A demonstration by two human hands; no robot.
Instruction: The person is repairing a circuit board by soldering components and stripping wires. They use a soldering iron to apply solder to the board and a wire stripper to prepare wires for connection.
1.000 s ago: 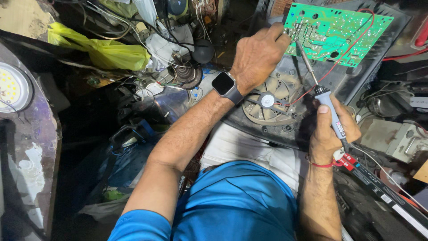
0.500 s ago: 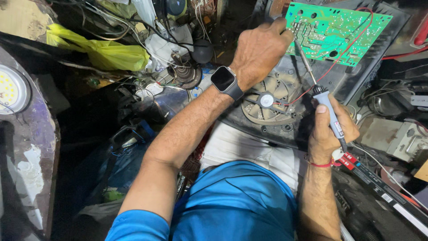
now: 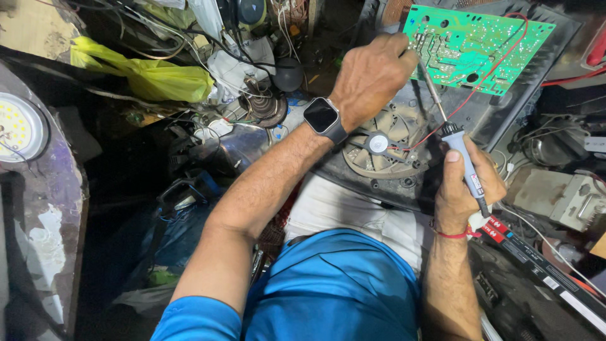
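Change since a second ago: almost none. Your left hand (image 3: 372, 76) stays on the near-left corner of the green circuit board (image 3: 476, 47), and your right hand (image 3: 464, 186) keeps the same hold on the soldering iron (image 3: 457, 148). Only the view has slid a little, so the round white lamp (image 3: 19, 129) sits nearer the left edge.

Left hand: curled, fingers pinched at the board's corner; you cannot tell from here what is between the fingertips. A dark smartwatch (image 3: 322, 117) sits on that wrist.

Right hand: clenched around the grey handle of the soldering iron, thumb on top, with its metal tip reaching up to the board's lower-left edge, just beside your left fingers. A red thread (image 3: 451, 235) circles the wrist.

Board: tilted, propped on the open black appliance casing (image 3: 505, 117), upper right of view.

Counts: one circuit board, one soldering iron, one grey fan (image 3: 379, 144) in the casing below the board, one thin red wire (image 3: 499, 69) looping across the board, one yellow plastic bag (image 3: 151, 79).

Surface: the casing rests across your lap, over white cloth and your blue shirt.

Room: a crowded repair corner, dim, with tangled cables, metal parts and loose electronics on every side.
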